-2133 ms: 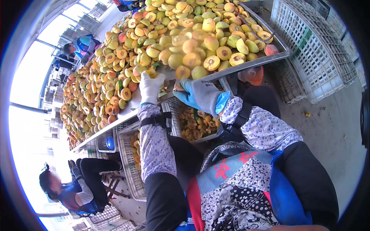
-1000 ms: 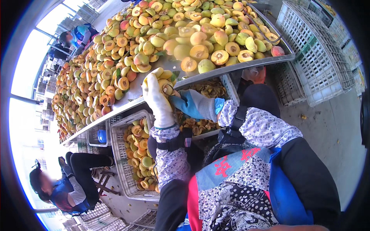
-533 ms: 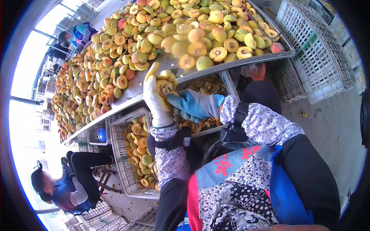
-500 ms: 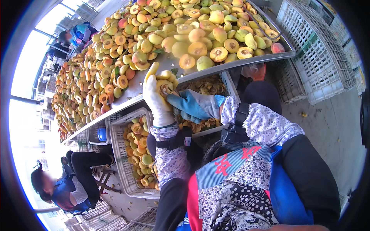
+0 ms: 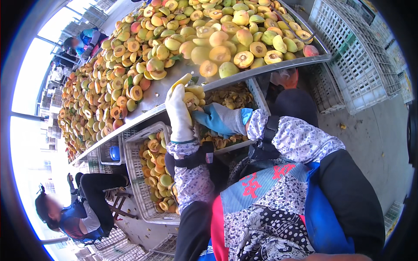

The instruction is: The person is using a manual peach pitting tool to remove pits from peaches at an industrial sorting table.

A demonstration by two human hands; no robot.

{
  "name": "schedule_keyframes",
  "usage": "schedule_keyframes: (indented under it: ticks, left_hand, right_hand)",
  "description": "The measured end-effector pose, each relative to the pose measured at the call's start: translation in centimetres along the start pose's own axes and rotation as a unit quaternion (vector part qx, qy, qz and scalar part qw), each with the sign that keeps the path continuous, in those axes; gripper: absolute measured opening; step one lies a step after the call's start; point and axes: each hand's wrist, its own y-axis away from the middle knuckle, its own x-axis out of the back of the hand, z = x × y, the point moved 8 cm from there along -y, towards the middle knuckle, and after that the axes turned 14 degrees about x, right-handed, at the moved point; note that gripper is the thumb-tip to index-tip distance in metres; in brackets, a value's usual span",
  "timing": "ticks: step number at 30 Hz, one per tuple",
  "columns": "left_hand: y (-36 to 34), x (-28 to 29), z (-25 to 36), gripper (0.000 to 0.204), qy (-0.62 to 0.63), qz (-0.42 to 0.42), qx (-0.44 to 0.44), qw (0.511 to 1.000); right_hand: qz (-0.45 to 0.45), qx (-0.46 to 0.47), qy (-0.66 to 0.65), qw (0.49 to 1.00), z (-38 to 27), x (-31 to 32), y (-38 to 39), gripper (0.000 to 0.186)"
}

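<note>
My left hand [image 5: 177, 111], in a white glove with yellow fingers, is closed around a halved peach [image 5: 190, 100]. The peach's cut face is turned toward my right hand [image 5: 221, 119], which wears a blue and grey glove. Those right fingers are bent against the lower side of the fruit; anything inside them is hidden. Both hands are just off the near edge of a metal table [image 5: 153, 93] heaped with cut peaches [image 5: 126, 65]. Beneath them stands a crate [image 5: 260, 96] of peach scraps or pieces.
A white crate [image 5: 136, 185] of peach halves sits left of my knees. Stacked white crates [image 5: 348, 65] rise at the right. A seated person [image 5: 82, 215] is at the lower left, and another person [image 5: 89, 41] works at the far left. A blue object [image 5: 115, 152] lies in a bin under the table.
Both hands have shifted slightly right, and the right fingers have slid lower on the peach. The seated person at lower left has raised a hand.
</note>
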Motion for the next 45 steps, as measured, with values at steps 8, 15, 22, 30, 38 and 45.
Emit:
schedule_keyframes:
  ticks: [8,15,22,30,38,45]
  left_hand:
    - [0.4,-1.3,0.3,0.048,0.008,-0.106,-0.038,0.994]
    - [1.0,-1.5,-0.2,0.048,0.174,-0.046,-0.104,0.978]
    - [1.4,-2.1,0.1,0.046,0.1,-0.049,-0.065,0.992]
    - [1.0,-2.7,-0.2,0.044,0.192,-0.127,-0.051,0.972]
    - [0.6,-0.5,0.0,0.041,0.232,-0.095,-0.03,0.968]
    - [7.9,14.9,4.3,0.035,0.08,0.195,-0.068,0.975]
  right_hand:
    - [-0.013,-0.064,-0.006,0.998,-0.2,0.0,1.6,0.053]
    - [0.01,-0.079,-0.122,0.989,-0.7,-0.5,1.7,0.053]
    - [0.007,-0.09,-0.111,0.99,-0.3,-0.2,2.0,0.051]
    - [-0.074,-0.106,-0.211,0.969,-1.3,-1.5,2.8,0.053]
    - [-0.134,-0.064,0.008,0.989,1.7,-0.3,1.9,0.055]
    - [0.036,-0.005,0.446,0.894,3.2,6.3,1.7,0.042]
